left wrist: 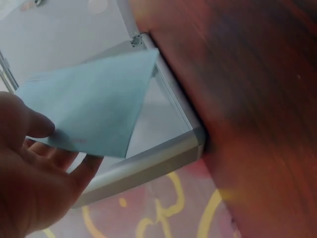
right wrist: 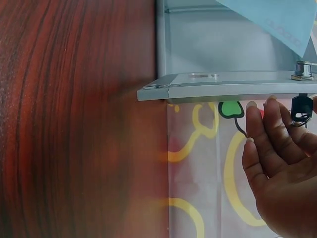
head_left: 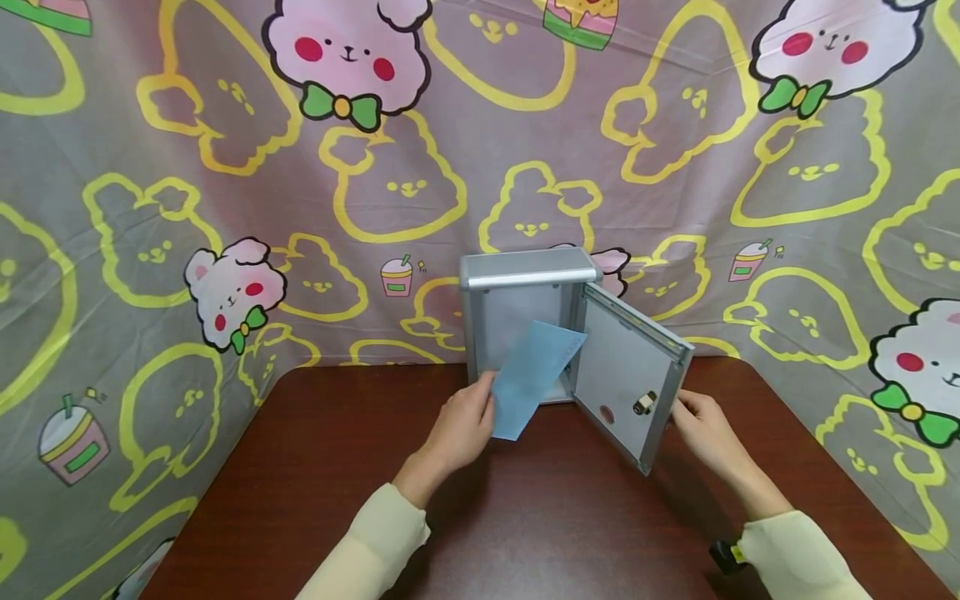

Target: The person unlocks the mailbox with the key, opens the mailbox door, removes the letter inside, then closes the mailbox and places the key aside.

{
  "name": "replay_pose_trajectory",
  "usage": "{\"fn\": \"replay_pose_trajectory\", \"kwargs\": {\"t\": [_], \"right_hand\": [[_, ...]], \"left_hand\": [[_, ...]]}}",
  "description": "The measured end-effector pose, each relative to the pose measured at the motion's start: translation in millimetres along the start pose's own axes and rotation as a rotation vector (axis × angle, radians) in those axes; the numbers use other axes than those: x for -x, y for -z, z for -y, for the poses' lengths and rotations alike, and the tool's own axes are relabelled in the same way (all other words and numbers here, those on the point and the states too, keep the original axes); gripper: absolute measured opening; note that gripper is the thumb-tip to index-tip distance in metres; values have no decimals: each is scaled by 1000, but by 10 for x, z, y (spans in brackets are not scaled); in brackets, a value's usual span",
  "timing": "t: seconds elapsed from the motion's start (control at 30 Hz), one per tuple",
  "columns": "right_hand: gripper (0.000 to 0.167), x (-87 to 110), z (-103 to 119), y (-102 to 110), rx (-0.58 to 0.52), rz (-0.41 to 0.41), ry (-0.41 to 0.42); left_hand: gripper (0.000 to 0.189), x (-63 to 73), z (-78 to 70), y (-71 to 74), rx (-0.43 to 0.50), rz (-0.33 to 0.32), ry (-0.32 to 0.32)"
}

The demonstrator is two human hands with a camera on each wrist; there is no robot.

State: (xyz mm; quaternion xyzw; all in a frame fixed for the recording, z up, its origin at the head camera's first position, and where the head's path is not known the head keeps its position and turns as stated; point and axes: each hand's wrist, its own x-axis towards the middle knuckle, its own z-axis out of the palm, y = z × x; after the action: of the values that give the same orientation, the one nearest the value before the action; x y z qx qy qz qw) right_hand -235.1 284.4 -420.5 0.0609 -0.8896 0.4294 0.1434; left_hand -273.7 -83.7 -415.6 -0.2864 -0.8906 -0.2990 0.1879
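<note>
Left hand [head_left: 461,425]: pinching a light-blue envelope [head_left: 534,375] by its near left edge, thumb on one face, fingers behind.

Envelope: tilted, in front of the cabinet opening; small red print near two corners. Whether its upper end lies inside, cannot tell.

Right hand [head_left: 708,429]: at the outer face of the door, fingers slightly bent beside a black-headed key [right wrist: 302,106] with ring; whether it grips the key, cannot tell.

Door [head_left: 622,358]: pale panel, grey metal frame, swung outward on the right; bears a metal lock [head_left: 644,403] and a reddish oval mark [head_left: 607,414].

Cabinet [head_left: 528,275]: silver-grey metal, upright at the rear of the bench [head_left: 375,517], dark red-brown wood grain.

Sleeves [head_left: 375,533]: pale, cream-coloured.

Backdrop [head_left: 450,167]: grey-pink cloth, cartoon animals, yellow outlines.
</note>
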Motion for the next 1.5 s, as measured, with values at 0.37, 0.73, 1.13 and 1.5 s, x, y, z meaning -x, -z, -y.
{"fn": "replay_pose_trajectory", "kwargs": {"t": [0.37,0.73,1.13,1.5], "right_hand": [[38,-19,-51,-5,-2,0,1],[39,-33,-58,-12,-7,6,-14],[38,-31,-48,-1,-6,9,-6],[38,-7,-30,-7,-12,-2,-3]], "left_hand": [[39,51,-41,-89,-580,25,-202],[29,133,4,-211,-634,101,-231],[22,171,-1,-264,-583,196,-227],[21,229,-46,-255,-534,337,-234]]}}
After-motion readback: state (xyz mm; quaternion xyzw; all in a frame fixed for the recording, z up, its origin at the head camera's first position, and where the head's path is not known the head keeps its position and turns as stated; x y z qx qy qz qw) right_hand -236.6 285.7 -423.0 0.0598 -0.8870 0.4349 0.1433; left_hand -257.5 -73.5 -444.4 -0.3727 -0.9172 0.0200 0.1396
